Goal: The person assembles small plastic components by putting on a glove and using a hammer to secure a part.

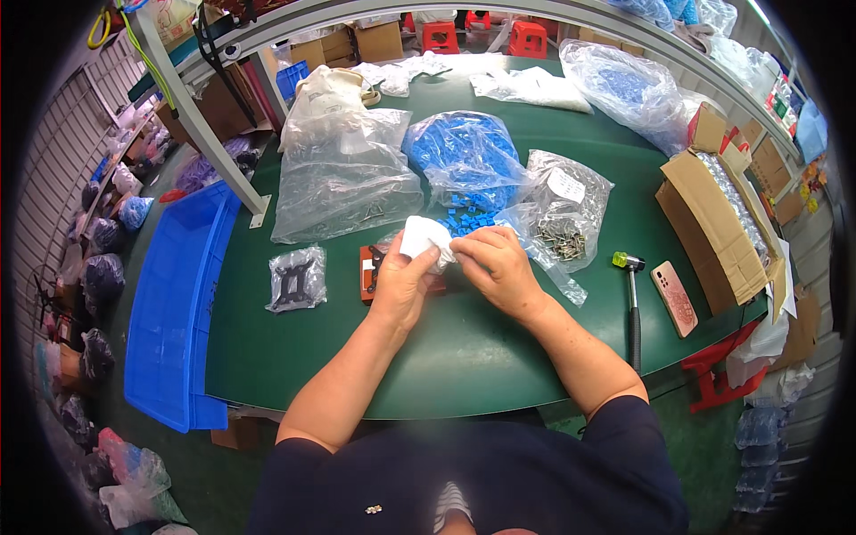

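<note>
Above the middle of the green table (446,361), my left hand (403,283) grips a white, smooth-looking piece (419,235); its exact kind does not show. My right hand (501,267) meets it at the right side with fingers pinched together, and what lies between them is too small to make out. Partly hidden behind my left hand is an orange-brown block (366,278) with a black part on it. Small blue plastic pieces (468,220) lie spilled just beyond my hands, at the mouth of a clear bag of blue pieces (464,153).
A bagged black frame-like part (295,280) lies to the left, near a blue crate (169,312). Right of my hands are a bag of metal screws (560,239), a hammer (634,312), a phone (674,299) and an open cardboard box (709,236). A metal post (209,125) rises at the far left.
</note>
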Action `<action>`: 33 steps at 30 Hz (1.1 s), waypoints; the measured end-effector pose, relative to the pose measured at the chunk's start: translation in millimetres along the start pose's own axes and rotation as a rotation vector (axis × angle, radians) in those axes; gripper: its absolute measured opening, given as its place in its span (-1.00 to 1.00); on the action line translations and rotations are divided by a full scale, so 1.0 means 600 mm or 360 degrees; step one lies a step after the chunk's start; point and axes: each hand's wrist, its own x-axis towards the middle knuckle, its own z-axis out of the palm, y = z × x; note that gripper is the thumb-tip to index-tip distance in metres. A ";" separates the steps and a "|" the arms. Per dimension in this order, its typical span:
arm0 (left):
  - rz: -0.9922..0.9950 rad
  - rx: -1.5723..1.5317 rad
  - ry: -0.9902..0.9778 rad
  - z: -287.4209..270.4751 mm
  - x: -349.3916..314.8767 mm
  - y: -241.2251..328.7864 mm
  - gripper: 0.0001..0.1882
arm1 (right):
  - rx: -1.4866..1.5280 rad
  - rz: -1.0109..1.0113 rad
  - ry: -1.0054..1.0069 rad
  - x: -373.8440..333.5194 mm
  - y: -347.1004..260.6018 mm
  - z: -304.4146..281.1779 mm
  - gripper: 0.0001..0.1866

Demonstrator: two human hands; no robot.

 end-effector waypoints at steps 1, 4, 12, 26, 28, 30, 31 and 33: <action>0.0000 0.0000 0.0000 0.001 -0.001 0.000 -0.51 | 0.0008 0.0004 0.0006 -0.001 0.001 0.000 -0.84; 0.0045 0.0102 0.0018 0.002 -0.004 -0.002 -0.51 | -0.0119 -0.0064 -0.0019 0.000 -0.001 -0.003 -0.83; 0.0223 0.0309 -0.0033 0.013 -0.008 -0.001 -0.50 | -0.0285 -0.0149 0.0081 0.006 0.004 -0.012 -0.84; 0.0149 0.0392 0.0063 0.012 -0.006 0.009 -0.42 | 0.0724 0.0706 0.0157 -0.002 0.038 -0.022 -0.91; 0.0159 0.0485 0.0104 0.003 -0.006 0.009 -0.38 | 0.1205 0.0992 0.0093 -0.003 0.032 -0.015 -0.92; 0.1050 0.1232 0.0012 0.001 -0.003 0.005 -0.27 | 0.1537 0.1121 0.0016 -0.002 0.026 -0.018 -0.87; 0.1442 0.1698 -0.0022 0.008 -0.009 0.017 -0.25 | 0.1534 0.1126 0.0022 -0.002 0.025 -0.020 -0.87; 0.1594 0.1946 -0.0147 0.021 -0.018 0.025 -0.29 | 0.1523 0.1149 0.0008 -0.002 0.021 -0.021 -0.86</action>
